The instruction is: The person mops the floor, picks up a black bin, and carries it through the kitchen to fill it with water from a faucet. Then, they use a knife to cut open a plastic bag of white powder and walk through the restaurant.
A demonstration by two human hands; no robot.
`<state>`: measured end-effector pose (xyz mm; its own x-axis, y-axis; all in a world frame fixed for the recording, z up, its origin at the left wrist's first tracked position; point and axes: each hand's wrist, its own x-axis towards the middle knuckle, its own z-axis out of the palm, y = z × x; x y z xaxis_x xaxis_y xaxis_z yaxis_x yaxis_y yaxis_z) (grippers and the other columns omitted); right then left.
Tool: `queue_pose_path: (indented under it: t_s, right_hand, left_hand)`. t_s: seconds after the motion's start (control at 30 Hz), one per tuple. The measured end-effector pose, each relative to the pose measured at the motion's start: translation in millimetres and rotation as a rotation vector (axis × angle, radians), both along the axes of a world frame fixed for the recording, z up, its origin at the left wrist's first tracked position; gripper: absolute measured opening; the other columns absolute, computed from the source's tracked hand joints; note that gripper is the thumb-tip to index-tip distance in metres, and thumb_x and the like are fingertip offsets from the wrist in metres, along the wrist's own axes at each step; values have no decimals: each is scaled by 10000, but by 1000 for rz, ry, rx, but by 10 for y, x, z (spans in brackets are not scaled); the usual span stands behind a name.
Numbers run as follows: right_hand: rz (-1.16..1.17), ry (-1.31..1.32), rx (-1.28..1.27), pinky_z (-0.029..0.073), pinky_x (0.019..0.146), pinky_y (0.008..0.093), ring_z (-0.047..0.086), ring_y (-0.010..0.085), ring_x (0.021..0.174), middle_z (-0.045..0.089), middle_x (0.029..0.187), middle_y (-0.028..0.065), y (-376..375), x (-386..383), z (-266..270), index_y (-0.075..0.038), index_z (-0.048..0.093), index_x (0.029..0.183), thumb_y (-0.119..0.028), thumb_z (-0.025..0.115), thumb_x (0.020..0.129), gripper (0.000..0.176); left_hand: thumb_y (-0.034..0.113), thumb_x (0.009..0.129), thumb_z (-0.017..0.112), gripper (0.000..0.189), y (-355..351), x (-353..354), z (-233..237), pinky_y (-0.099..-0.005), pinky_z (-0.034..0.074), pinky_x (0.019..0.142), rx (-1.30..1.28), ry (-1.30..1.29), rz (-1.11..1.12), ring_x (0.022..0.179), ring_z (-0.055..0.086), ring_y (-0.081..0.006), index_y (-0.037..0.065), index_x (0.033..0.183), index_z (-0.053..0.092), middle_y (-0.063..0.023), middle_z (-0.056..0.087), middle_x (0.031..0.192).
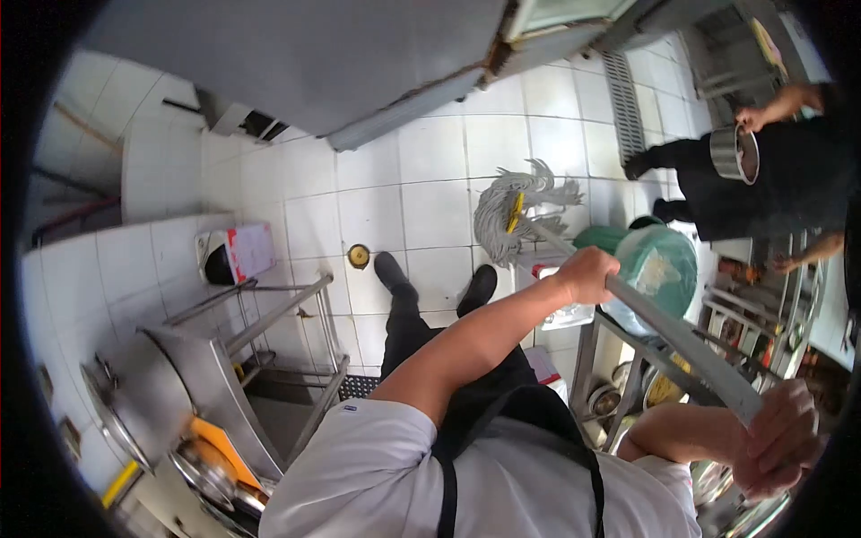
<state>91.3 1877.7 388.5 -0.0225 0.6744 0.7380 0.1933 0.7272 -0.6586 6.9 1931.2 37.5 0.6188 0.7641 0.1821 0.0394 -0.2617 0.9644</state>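
Both of my hands are wrapped round the pale handle [682, 342] of a mop. My left hand [587, 275] grips it lower down, with that arm reaching across my body. Up at the handle's top end, my right hand [778, 439] is closed round it near my right side. The mop's grey string head [498, 215] lies spread on the white tiled floor, ahead of my feet, with a yellow clamp [515, 213] across it. Just beyond my left hand stands a green bin with a clear liner [659, 269], partly behind the handle.
A co-worker in a black apron [762, 179] stands at right, holding a metal pot [734, 154]. A floor drain grate [623, 103] runs nearby. At left are a metal rack [278, 314] and a large pot [143, 386]. A small round drain [359, 256] lies by my foot.
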Motion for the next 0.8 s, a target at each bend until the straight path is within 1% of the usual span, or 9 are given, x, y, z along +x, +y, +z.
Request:
queue_pose_path:
  t_s: [0.03, 0.13, 0.17, 0.27, 0.37, 0.4, 0.6, 0.73, 0.8]
  right_hand:
    - [35, 98, 20, 406, 415, 148, 471, 21, 375, 480, 470, -74, 33, -33, -6, -144, 453, 675, -222, 578, 864, 240]
    - [4, 226, -41, 482, 450, 148, 537, 7, 406, 513, 463, -79, 114, -325, -53, -134, 494, 703, -187, 598, 833, 175]
    - [183, 214, -70, 515, 451, 185, 569, 23, 435, 536, 480, -64, 173, -373, -98, -111, 517, 756, -151, 603, 837, 125]
    - [136, 319, -57, 525, 441, 197, 592, 43, 455, 562, 503, -47, 295, -1081, -330, -96, 527, 833, -136, 615, 857, 100]
    - [545, 211, -207, 519, 447, 261, 581, 110, 463, 598, 568, -7, 433, -1568, -464, -91, 465, 881, -155, 637, 910, 185]
    - [579, 284, -160, 574, 486, 311, 620, 132, 492, 623, 590, 6, 466, -1793, -597, -91, 462, 892, -86, 669, 870, 208]
    - [592, 444, -97, 445, 374, 326, 492, 165, 421, 498, 559, 41, 859, -3347, -1097, -76, 409, 883, -39, 641, 812, 246]
    - [721, 370, -132, 461, 468, 361, 504, 200, 511, 500, 615, 89, 1164, -4384, -1270, -48, 410, 887, 23, 601, 835, 211]
    - [726, 326, -146, 444, 540, 382, 464, 196, 546, 477, 637, 90, 1290, -4879, -1442, -92, 383, 915, -51, 548, 912, 170]
  left_hand:
    - [172, 609, 701, 163, -19, -166, -5, -462, 477, 592, -19, 22, -1, 650, 604, -401, 47, 627, 599, -170, 598, 639]
    - [174, 584, 707, 172, -77, -822, -19, -450, 478, 605, 46, 96, 109, 650, 607, -388, 56, 664, 611, -154, 595, 632]
    - [176, 575, 710, 178, -90, -1080, -40, -443, 477, 607, 54, 122, 133, 641, 604, -381, 64, 667, 607, -147, 587, 624]
    - [178, 603, 719, 171, -55, -1983, -144, -433, 470, 583, 62, 197, 195, 606, 595, -366, 79, 636, 583, -139, 560, 589]
    - [161, 684, 708, 200, 4, -2898, -200, -437, 449, 535, 148, 254, 356, 567, 577, -359, 76, 600, 547, -138, 541, 563]
    - [154, 706, 703, 218, 47, -3184, -222, -439, 441, 518, 179, 238, 406, 551, 568, -361, 75, 590, 536, -137, 532, 552]
    - [156, 695, 702, 199, 442, -4872, -615, -445, 458, 612, 210, 392, 575, 638, 570, -372, 80, 599, 544, -138, 552, 607]
    - [161, 717, 683, 201, 789, -6037, -686, -457, 471, 647, 262, 489, 720, 701, 587, -367, 62, 615, 541, -134, 590, 678]
    - [156, 726, 683, 207, 952, -6533, -667, -460, 471, 694, 205, 658, 840, 758, 595, -359, 59, 612, 540, -123, 603, 713]
